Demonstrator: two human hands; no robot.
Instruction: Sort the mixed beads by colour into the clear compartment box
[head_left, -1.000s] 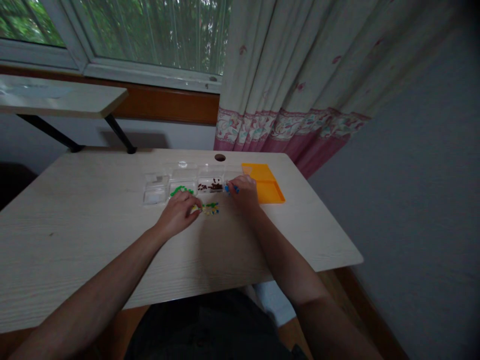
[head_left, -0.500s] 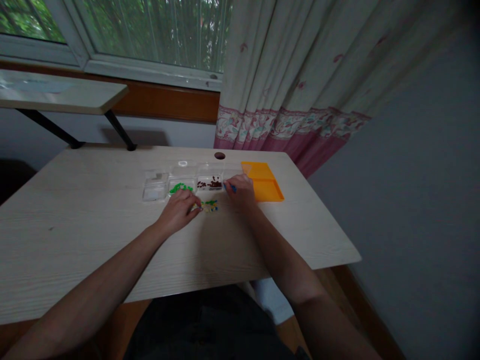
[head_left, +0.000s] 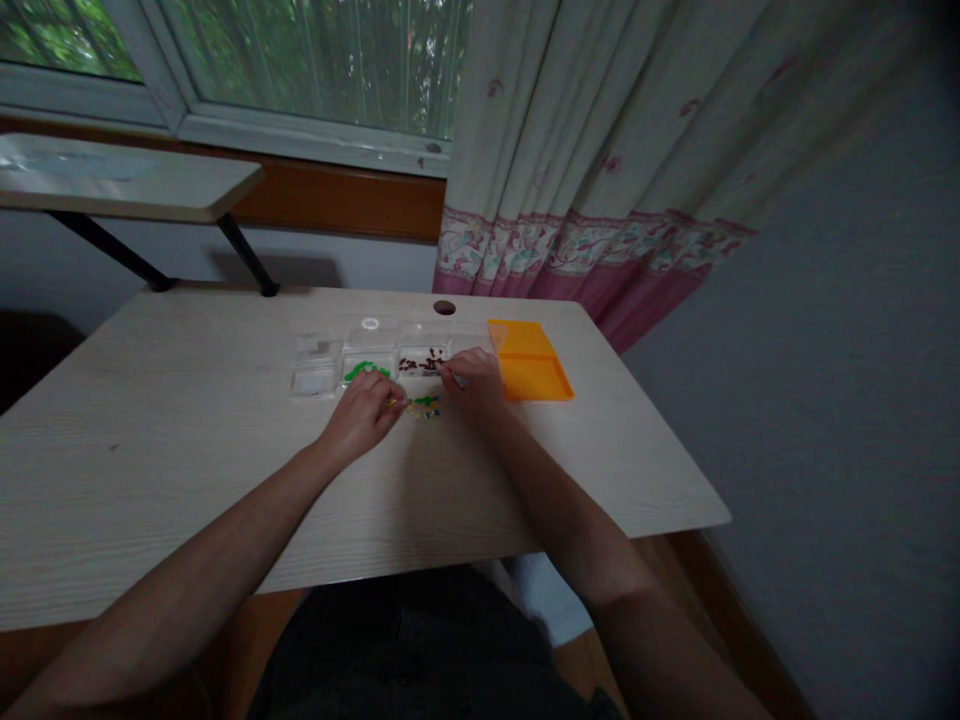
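Note:
My left hand (head_left: pixel 364 412) is low over the table with thumb and fingertips pinched together; what they hold is too small to name. Just right of its fingertips lies a little cluster of green, yellow and blue pieces (head_left: pixel 426 408). Small green pieces (head_left: pixel 366 370) fill part of a clear box behind that hand. My right hand (head_left: pixel 476 383) has its fingers bent and closed at the right edge of the clear box with dark brown pieces (head_left: pixel 421 362). Whether anything is between those fingers cannot be made out. Something blue shows beneath this hand, mostly covered.
An opened orange case (head_left: pixel 534 378) lies right of my right hand. Another clear lidded box (head_left: pixel 313 378) stands at the left end of the row. Behind are a cable hole (head_left: pixel 445 308), a raised shelf (head_left: pixel 135 180) and a curtain (head_left: pixel 585 230).
My right hand has shifted slightly left toward the brown pieces, and its fingers now reach that box's edge. My left hand stays beside the small cluster. The view has tilted slightly.

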